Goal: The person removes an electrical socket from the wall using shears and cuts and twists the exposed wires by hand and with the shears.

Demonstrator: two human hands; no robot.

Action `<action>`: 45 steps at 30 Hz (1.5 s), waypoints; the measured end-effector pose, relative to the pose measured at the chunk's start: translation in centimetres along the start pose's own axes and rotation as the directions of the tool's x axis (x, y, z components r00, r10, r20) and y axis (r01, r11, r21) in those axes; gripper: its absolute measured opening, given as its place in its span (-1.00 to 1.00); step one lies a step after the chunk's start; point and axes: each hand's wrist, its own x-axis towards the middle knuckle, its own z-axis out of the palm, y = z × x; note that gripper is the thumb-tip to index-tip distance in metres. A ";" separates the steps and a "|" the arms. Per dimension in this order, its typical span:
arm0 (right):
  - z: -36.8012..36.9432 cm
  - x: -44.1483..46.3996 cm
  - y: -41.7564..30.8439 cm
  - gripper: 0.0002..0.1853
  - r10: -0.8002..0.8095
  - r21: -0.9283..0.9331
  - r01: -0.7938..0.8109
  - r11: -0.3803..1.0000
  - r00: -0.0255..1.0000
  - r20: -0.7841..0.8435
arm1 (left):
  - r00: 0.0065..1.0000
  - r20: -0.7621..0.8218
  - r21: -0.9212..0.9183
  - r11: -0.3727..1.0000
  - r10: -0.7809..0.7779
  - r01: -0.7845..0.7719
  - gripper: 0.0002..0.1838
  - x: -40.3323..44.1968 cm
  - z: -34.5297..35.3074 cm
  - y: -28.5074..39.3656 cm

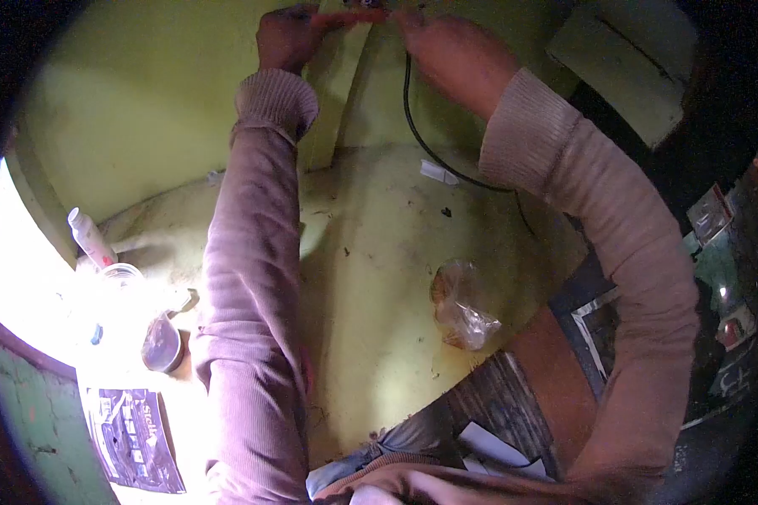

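At the far wall, the left hand holds a red thing, maybe to keep it steady; the right hand meets its right end, that hand's grip unclear.

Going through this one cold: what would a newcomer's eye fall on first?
Probably the two long sleeves, reaching up to the left hand and right hand at the top edge, with something reddish between them, too blurred to name. Next comes the white glare at the far left, then the shiny clear bag right of centre.
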 end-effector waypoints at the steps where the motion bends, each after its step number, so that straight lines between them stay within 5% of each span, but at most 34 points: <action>1: 0.6 -0.3 1.1 -0.72 -0.283 -0.240 0.254 0.937 0.955 -0.092 | 0.994 0.102 -0.164 0.986 0.026 -0.009 -0.40 -0.1 0.0 -0.1; 2: 0.3 -0.7 1.5 -0.72 -0.278 -0.240 0.250 0.938 0.957 -0.090 | 0.994 0.108 -0.165 0.986 0.025 -0.007 -0.40 0.3 -0.2 -1.3; 3: -0.1 -0.8 1.9 -0.70 -0.265 -0.288 0.252 0.924 0.964 -0.008 | 0.997 0.075 0.307 0.950 0.031 -0.053 -0.42 1.4 -0.5 -3.5; 5: -1.5 -0.3 2.1 -0.67 -0.247 -0.338 0.253 0.906 0.967 0.064 | 0.997 0.046 0.715 0.695 0.061 -0.075 -0.37 2.3 -0.8 -4.1; 7: -3.9 0.4 1.2 -0.74 0.185 0.069 -0.202 0.977 0.962 0.201 | 0.988 0.127 0.762 0.629 0.088 -0.154 -0.41 2.0 -0.9 -3.6; 8: -4.9 1.3 1.5 -0.74 0.183 0.073 -0.200 0.977 0.963 0.197 | 0.984 0.153 0.777 0.604 0.096 -0.180 -0.42 1.9 -1.0 -3.7; 10: -6.1 3.0 2.4 -0.83 0.113 0.168 -0.237 0.957 0.836 0.537 | 0.999 -0.007 0.613 0.790 0.041 -0.028 -0.43 2.0 -1.1 -4.9; 11: -5.3 3.0 3.0 -0.83 0.107 0.175 -0.233 0.957 0.838 0.534 | 0.998 -0.058 0.545 0.838 0.016 0.019 -0.44 2.0 -1.3 -4.9; 12: -3.7 2.4 3.8 -0.85 0.260 0.582 -0.600 0.549 0.784 0.563 | 0.996 -0.036 0.565 0.820 -0.083 0.089 -0.43 1.8 -1.0 -3.7; 13: -2.3 1.8 4.7 -0.84 0.337 0.737 -0.667 -0.114 0.672 0.660 | 0.991 -0.024 0.575 0.809 -0.133 0.123 -0.43 1.5 -0.8 -2.6; 17: 1.0 0.7 8.9 -0.73 0.223 0.727 -0.630 -0.273 0.694 0.685 | 0.975 -0.038 0.397 0.892 -0.219 0.216 -0.45 0.4 -0.5 -0.1; 19: 2.9 1.1 11.2 -0.74 -0.408 0.336 -0.714 -0.614 0.652 0.639 | 0.982 -0.036 0.422 0.888 -0.183 0.181 -0.48 0.7 -0.5 -1.0; 20: 2.4 1.3 10.5 -0.74 -0.409 0.333 -0.714 -0.616 0.651 0.640 | 0.984 -0.035 0.430 0.887 -0.173 0.171 -0.49 0.7 -0.5 -1.1; 22: 0.0 2.1 8.0 -0.86 -0.029 0.518 -0.730 -0.446 0.590 0.807 | 0.983 0.000 0.441 0.883 -0.182 0.164 -0.49 0.5 -0.5 -0.6; 26: -2.4 3.1 5.6 -0.87 -0.007 0.530 -0.692 -0.490 0.611 0.792 | 0.992 0.015 0.414 0.903 -0.128 0.111 -0.48 0.5 -0.3 -1.0; 29: -4.1 3.6 3.3 -0.85 0.191 0.624 -0.725 -0.292 0.595 0.781 | 0.985 -0.031 0.471 0.866 -0.172 0.166 -0.48 0.5 -0.4 -0.1; 31: -5.7 3.8 1.6 -0.82 0.374 0.575 -0.812 0.101 0.566 0.734 | 0.990 0.000 0.484 0.866 -0.141 0.123 -0.48 0.4 -0.6 -0.3; 32: -5.4 3.8 1.2 -0.82 0.371 0.569 -0.815 0.110 0.565 0.737 | 0.989 -0.007 0.479 0.868 -0.145 0.131 -0.48 0.5 -0.5 -0.9; 34: -4.6 3.7 0.6 -0.80 0.506 0.588 -0.656 0.473 0.748 0.429 | 0.996 -0.047 0.434 0.896 -0.075 0.088 -0.48 0.8 -0.4 -2.1; 35: -5.9 3.5 -0.1 -0.80 0.499 0.587 -0.651 0.481 0.754 0.428 | 0.996 -0.057 0.433 0.897 -0.074 0.092 -0.48 0.8 -0.4 -1.9; 36: -8.0 2.7 -1.0 -0.81 0.281 0.479 -0.455 0.750 0.876 0.392 | 0.989 -0.067 0.406 0.902 -0.135 0.150 -0.47 0.6 -0.3 -1.7; 38: -8.5 2.6 -1.9 -0.82 0.034 0.343 -0.183 0.921 0.916 0.400 | 0.977 -0.073 0.374 0.902 -0.201 0.214 -0.46 0.5 -0.3 -1.5; 41: -4.2 2.7 -2.3 -0.81 0.197 0.120 -0.245 0.962 0.927 0.318 | 0.996 -0.037 0.583 0.808 -0.076 0.083 -0.45 1.1 -0.2 -1.6; 42: -2.8 2.0 -2.3 -0.78 -0.080 0.010 0.080 0.997 0.983 0.168 | 0.998 -0.019 0.652 0.756 -0.054 0.053 -0.44 1.1 -0.4 -1.5; 43: -1.8 1.3 -1.9 -0.75 -0.369 -0.146 0.373 0.916 0.928 0.057 | 0.999 0.005 0.714 0.700 -0.033 0.019 -0.44 1.1 -0.4 -1.3; 45: -2.4 0.2 -3.5 -0.76 -0.294 -0.215 0.324 0.921 0.942 0.162 | 0.998 0.027 0.649 0.758 0.055 -0.059 -0.43 1.1 -0.6 -2.5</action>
